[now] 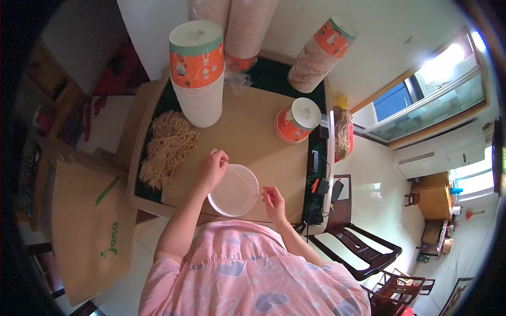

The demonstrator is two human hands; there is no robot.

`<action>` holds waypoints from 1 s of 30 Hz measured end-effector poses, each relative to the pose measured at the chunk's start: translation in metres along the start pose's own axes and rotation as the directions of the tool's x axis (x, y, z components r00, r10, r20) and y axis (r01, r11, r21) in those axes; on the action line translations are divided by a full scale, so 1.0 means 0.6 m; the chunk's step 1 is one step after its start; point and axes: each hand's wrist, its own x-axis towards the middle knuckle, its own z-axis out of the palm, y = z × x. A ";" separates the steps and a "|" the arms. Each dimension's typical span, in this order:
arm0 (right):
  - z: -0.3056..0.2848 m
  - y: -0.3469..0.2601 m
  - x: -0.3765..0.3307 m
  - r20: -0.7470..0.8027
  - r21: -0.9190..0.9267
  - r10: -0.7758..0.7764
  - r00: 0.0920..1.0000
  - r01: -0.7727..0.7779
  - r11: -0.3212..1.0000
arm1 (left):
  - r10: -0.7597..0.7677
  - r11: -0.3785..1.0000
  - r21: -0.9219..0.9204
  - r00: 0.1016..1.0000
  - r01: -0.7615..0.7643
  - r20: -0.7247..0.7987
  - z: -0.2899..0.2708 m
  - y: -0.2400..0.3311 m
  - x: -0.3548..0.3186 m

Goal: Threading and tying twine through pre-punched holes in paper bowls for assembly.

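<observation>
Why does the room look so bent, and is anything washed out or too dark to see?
Head view: the fisheye lens bows the table edges and walls; the window glares white at upper right; the rim falls black; the hands and the white bowl at centre are evenly lit and fairly sharp.

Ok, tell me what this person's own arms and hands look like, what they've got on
Both forearms are bare, with no gloves, watch or rings that can be made out on the left hand or the right hand. The person wears a pink short-sleeved top printed with pale lilac heart shapes and white swirls; the sleeve ends above the left elbow. No cables or markings show on either arm.
</observation>
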 end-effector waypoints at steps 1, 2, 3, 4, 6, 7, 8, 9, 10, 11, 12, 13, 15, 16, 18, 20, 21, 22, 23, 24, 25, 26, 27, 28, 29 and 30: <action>-0.003 0.019 0.007 0.009 0.005 0.082 0.997 -0.082 0.997 | 0.002 0.997 0.079 1.000 -0.001 -0.006 0.006 -0.005 0.006; -0.007 0.040 0.011 0.015 0.010 0.166 0.986 -0.166 0.986 | 0.007 0.997 0.078 1.000 -0.006 -0.003 0.014 -0.005 0.010; -0.008 0.052 0.014 0.011 0.011 0.163 0.987 -0.163 0.987 | -0.009 0.989 0.148 1.000 0.011 -0.012 0.020 -0.004 0.013; -0.007 0.065 0.017 0.066 0.019 0.305 0.950 -0.307 0.951 | -0.024 0.976 0.218 0.999 0.028 -0.022 0.027 -0.005 0.016; 0.003 0.094 0.023 0.190 -0.011 0.452 0.871 -0.459 0.888 | -0.199 0.979 0.046 0.980 0.197 0.020 0.064 -0.056 0.020; 0.011 0.091 0.024 0.193 -0.011 0.451 0.872 -0.457 0.889 | -0.364 0.920 -0.117 0.926 0.374 0.099 0.078 -0.078 0.019; 0.016 0.087 0.022 0.247 0.082 0.513 0.822 -0.545 0.835 | -0.363 0.920 -0.116 0.926 0.373 0.101 0.080 -0.081 0.017; 0.020 0.082 0.021 0.307 0.168 0.563 0.767 -0.626 0.761 | -0.356 0.909 -0.196 0.929 0.369 0.100 0.081 -0.085 0.015; 0.017 0.075 0.025 0.364 0.169 0.597 0.714 -0.681 0.712 | -0.350 0.891 -0.274 0.932 0.363 0.098 0.082 -0.089 0.014; 0.015 0.066 0.027 0.366 0.167 0.599 0.712 -0.684 0.711 | -0.353 0.889 -0.273 0.930 0.366 0.097 0.080 -0.088 0.014; 0.014 0.054 0.027 0.370 0.265 0.589 0.718 -0.689 0.674 | -0.316 0.853 -0.409 0.945 0.324 0.088 0.074 -0.079 0.013; 0.013 0.042 0.028 0.373 0.360 0.580 0.724 -0.689 0.629 | -0.281 0.799 -0.535 0.957 0.275 0.072 0.067 -0.070 0.011; -0.001 0.025 0.036 0.332 0.469 0.549 0.767 -0.639 0.610 | -0.241 0.783 -0.566 0.965 0.257 0.104 0.030 -0.012 0.018; -0.009 0.019 0.042 0.292 0.566 0.512 0.808 -0.578 0.588 | -0.198 0.768 -0.597 0.973 0.231 0.121 0.015 0.004 0.023; -0.032 0.022 0.060 0.283 0.622 0.385 0.879 -0.473 0.624 | -0.170 0.712 -0.677 0.981 0.185 0.089 0.016 -0.016 0.031; -0.049 -0.018 0.077 0.247 0.674 0.265 0.932 -0.362 0.644 | -0.148 0.646 -0.750 0.987 0.144 0.062 0.016 -0.028 0.036; -0.063 -0.029 0.086 0.196 0.657 0.220 0.956 -0.294 0.694 | -0.126 0.587 -0.804 0.992 0.096 0.027 0.010 -0.012 0.041; -0.079 -0.040 0.095 0.146 0.635 0.171 0.975 -0.224 0.739 | -0.107 0.522 -0.851 0.994 0.048 -0.009 0.003 0.003 0.045; -0.091 -0.070 0.101 0.114 0.602 0.169 0.979 -0.203 0.772 | -0.108 0.520 -0.853 0.994 0.046 -0.012 -0.007 0.013 0.046; -0.102 -0.093 0.107 0.049 0.508 0.127 0.991 -0.134 0.851 | -0.152 0.315 -0.946 0.988 0.076 0.029 -0.016 0.024 0.048; -0.113 -0.113 0.114 -0.010 0.402 0.076 0.997 -0.065 0.913 | -0.185 0.092 -0.991 0.980 0.097 0.078 -0.021 0.033 0.051; -0.124 -0.137 0.121 -0.029 0.405 -0.006 1.000 0.017 0.914 | -0.201 -0.018 -0.992 0.971 0.126 0.127 -0.025 0.041 0.054; -0.139 -0.155 0.129 -0.042 0.350 -0.079 0.996 0.089 0.933 | -0.197 -0.027 -0.992 0.972 0.126 0.129 -0.022 0.049 0.060; -0.149 -0.174 0.138 -0.050 0.291 -0.153 0.987 0.161 0.943 | -0.141 -0.187 -0.955 0.956 0.231 0.259 -0.019 0.057 0.068; -0.153 -0.196 0.146 -0.084 0.163 -0.219 0.972 0.230 0.959 | -0.067 -0.334 -0.882 0.925 0.332 0.373 -0.015 0.067 0.076; -0.161 -0.202 0.154 -0.097 0.132 -0.201 0.975 0.212 0.968 | -0.064 -0.344 -0.880 0.926 0.329 0.371 -0.009 0.081 0.083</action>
